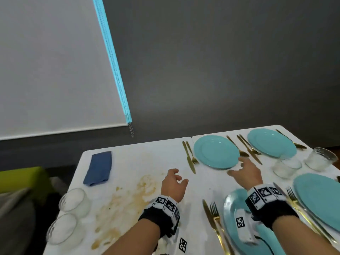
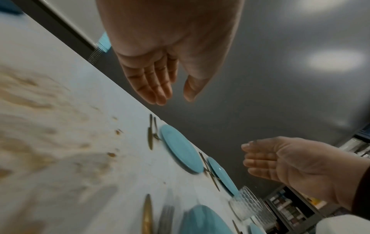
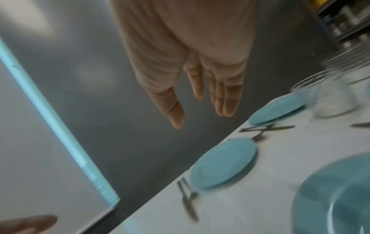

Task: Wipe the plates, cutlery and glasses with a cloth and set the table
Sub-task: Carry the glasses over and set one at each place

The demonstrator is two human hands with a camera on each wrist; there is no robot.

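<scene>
Blue cloth (image 1: pixel 98 168) lies folded at the left of the head view, near the far edge of the white table (image 1: pixel 132 159), touched by neither hand. Below it, at the lower left, two clear glasses (image 1: pixel 74 199) stand side by side, and brown smears (image 1: pixel 128 196) spread over the tabletop between them and the left hand (image 1: pixel 173 184). That hand hovers at mid-frame with fingers loosely spread and nothing in it. Right of it the right hand (image 1: pixel 245 172) is also spread and empty, fingertips just short of the near rim of a turquoise plate (image 1: pixel 216 151) with gold cutlery (image 1: pixel 190 157) beside it. More plates, cutlery and two glasses (image 1: pixel 287 165) fill the right of the frame, all well apart from the cloth. Judging from this, the step in hand is fetching something to wipe. It would go best if the left hand took the cloth first, being nearer it, while the right lifts the plate by its rim, clear of the neighbouring knife and fork, and keeps wiped pieces off the smeared patch.
</scene>
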